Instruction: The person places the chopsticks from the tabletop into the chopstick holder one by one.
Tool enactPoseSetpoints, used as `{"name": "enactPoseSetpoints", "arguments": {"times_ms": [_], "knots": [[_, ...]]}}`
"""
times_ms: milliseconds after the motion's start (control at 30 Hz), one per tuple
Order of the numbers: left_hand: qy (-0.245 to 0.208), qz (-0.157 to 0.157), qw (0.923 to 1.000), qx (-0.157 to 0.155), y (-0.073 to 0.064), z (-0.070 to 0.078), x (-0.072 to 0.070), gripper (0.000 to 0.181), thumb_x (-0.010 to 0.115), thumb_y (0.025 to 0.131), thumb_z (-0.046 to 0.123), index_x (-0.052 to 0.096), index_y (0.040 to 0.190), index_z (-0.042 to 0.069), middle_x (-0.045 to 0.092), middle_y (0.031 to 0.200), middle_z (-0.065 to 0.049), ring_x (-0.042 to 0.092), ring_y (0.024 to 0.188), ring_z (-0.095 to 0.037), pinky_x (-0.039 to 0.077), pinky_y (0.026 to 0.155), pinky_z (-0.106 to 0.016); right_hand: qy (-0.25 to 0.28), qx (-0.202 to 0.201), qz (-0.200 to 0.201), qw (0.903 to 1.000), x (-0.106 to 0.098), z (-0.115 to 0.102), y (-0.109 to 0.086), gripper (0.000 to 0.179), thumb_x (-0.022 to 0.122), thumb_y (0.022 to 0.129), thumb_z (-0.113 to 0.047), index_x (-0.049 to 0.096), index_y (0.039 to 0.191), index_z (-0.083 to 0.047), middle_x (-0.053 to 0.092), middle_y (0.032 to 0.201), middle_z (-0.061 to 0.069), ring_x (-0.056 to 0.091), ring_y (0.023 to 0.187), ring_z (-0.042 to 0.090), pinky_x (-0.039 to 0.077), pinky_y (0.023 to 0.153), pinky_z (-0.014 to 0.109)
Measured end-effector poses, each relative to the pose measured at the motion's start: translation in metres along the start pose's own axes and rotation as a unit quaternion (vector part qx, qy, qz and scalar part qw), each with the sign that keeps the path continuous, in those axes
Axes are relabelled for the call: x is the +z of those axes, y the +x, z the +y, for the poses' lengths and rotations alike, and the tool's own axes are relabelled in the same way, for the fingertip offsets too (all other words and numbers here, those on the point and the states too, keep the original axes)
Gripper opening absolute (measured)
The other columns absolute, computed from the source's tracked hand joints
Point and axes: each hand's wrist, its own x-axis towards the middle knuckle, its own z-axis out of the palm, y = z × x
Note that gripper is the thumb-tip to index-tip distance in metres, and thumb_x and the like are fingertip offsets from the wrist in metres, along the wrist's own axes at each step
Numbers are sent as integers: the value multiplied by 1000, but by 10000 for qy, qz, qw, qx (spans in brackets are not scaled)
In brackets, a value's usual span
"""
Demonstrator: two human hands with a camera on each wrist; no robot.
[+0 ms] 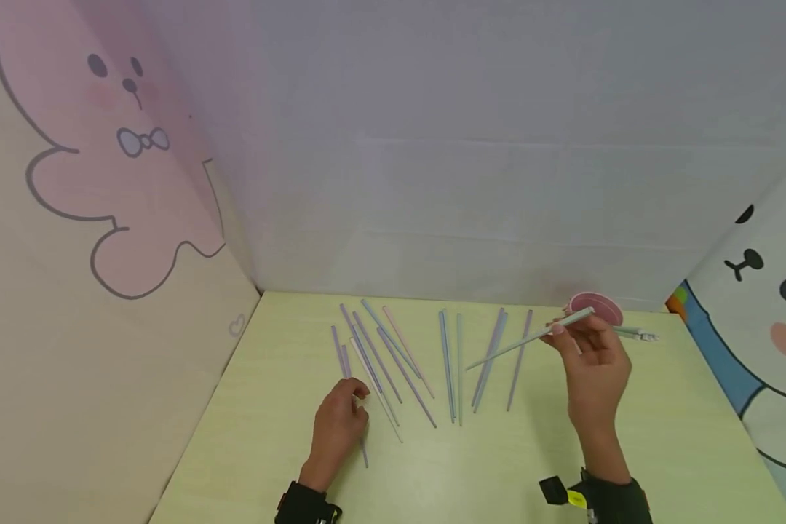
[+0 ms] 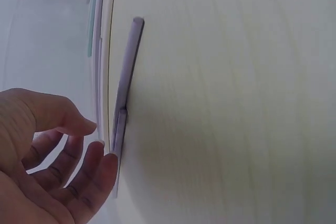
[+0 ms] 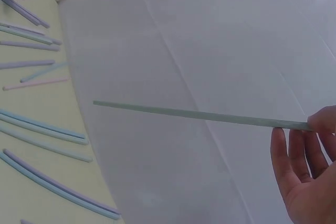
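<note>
Fingers of the right hand (image 1: 597,364) pinched a green stick (image 3: 199,114) above the tabletop (image 1: 432,480); the left hand (image 1: 340,418) had its fingers apart. Gathered sticks (image 1: 630,332) lay beside the pink cup (image 1: 602,304), near the far-right corner; many loose sticks (image 1: 447,364) were left.

A greyish backdrop (image 1: 465,160) and cartoon-printed walls (image 1: 131,204) edge a yellowish tabletop (image 1: 465,473).

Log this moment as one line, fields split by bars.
right hand: pinches raised green stick | left hand: beside purple sticks | pink container: far edge of table
</note>
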Motion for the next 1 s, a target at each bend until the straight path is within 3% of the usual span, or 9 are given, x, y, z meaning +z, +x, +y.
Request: {"name": "enactPoseSetpoints", "arguments": {"times_ms": [100,367,600,667,767,1000], "knots": [[111,156,9994,-297,3,-10,-2,31,70,68,-8,67,93,11,64,86,-1,57,68,-15,45,52,-32,-254,-191,290,9991,-10,-8,9,33,60,79,27,52,111,28,65,100,28,68,83,30,59,69,34],[496,550,9953,-619,7,-24,-8,31,80,64,1,66,91,9,62,80,-1,57,65,-19,45,49,-35,-649,-1050,985,9874,-31,-27,32,32,65,79,23,55,109,28,65,98,28,67,83,28,59,69,29],[524,436,9946,-780,13,-26,-6,30,81,66,7,67,93,8,63,81,-1,57,66,-18,44,49,-33,-1053,-1598,1700,9667,-48,-48,50,27,69,79,15,60,105,20,63,97,30,68,83,32,59,70,30],[566,334,9944,-828,13,-26,-6,30,80,66,9,66,93,9,63,82,-1,58,66,-18,44,48,-33,-955,-1634,1958,9622,-52,-54,54,25,70,78,15,62,101,19,63,93,29,68,84,33,60,70,31],[661,244,9932,-931,13,-26,-7,29,78,65,9,66,92,9,63,81,-2,57,66,-18,43,47,-32,-1377,-1699,2271,9490,-59,-60,58,23,71,80,10,63,100,17,64,94,27,67,88,33,59,73,29],[748,255,9897,-1190,16,-28,-14,26,74,68,7,65,92,6,63,81,-6,56,65,-21,44,49,-36,-2226,-1355,2915,9204,-66,-66,61,21,68,87,1,66,107,4,66,99,19,65,98,30,56,82,24]]}}
